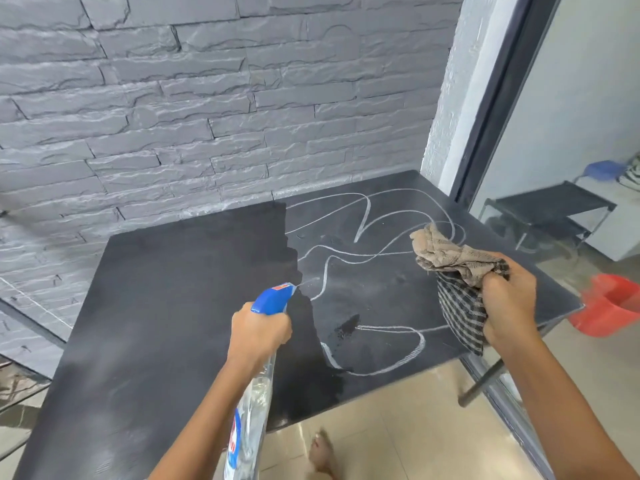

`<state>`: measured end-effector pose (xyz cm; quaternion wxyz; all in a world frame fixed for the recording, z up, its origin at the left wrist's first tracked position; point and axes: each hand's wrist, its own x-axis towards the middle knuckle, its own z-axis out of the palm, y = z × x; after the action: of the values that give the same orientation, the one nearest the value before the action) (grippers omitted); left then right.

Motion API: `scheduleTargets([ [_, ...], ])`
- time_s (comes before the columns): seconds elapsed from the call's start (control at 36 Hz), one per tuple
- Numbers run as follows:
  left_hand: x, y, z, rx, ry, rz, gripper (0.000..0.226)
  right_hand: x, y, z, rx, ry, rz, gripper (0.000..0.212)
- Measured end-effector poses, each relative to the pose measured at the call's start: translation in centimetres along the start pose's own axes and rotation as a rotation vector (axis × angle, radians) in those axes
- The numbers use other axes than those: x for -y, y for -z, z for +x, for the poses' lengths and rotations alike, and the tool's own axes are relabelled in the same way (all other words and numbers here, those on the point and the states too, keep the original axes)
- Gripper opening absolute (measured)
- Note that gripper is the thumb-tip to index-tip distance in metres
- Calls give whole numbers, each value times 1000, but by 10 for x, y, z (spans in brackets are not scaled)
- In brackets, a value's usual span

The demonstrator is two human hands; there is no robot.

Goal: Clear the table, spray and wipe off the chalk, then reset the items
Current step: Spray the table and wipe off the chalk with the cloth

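Head view. Rough grey stone wall (173, 116) behind a flat, matte black counter (156, 306). Left grip (258, 336) clenched round the neck of a clear plastic bottle (254, 403); its long axis runs away and slightly rightward, blue nozzle towards looping white chalk (328, 355) on the counter's right half. Right grip (509, 306) grasps a crumpled checked cloth (450, 258) over the right edge. Red bucket (609, 303) on the floor.
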<state>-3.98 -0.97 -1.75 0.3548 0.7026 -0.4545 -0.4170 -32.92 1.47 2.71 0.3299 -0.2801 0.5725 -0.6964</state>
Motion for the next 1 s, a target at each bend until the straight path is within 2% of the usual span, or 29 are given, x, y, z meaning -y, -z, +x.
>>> scheduleTargets([
  [0.36, -18, -1, 73, -109, 34, -114, 37, -3, -47, 69, 51, -8, -31, 57],
  [0.5, -36, -5, 106, -152, -3, -97, 26, -5, -76, 93, 87, 3, -48, 54],
  [0.56, -44, -8, 124, -171, 3, -94, 29, -6, -91, 107, 124, 6, -48, 54],
  [0.64, -55, -13, 148, -172, 8, -64, 18, -8, -109, 123, 169, 28, -76, 57],
  [0.78, -67, -25, 178, -209, 15, -22, 8, -14, -133, 147, 165, 37, -154, 60],
  [1.0, -72, -27, 214, -261, 33, 8, 14, -38, -163, 174, 316, 81, -281, 52],
])
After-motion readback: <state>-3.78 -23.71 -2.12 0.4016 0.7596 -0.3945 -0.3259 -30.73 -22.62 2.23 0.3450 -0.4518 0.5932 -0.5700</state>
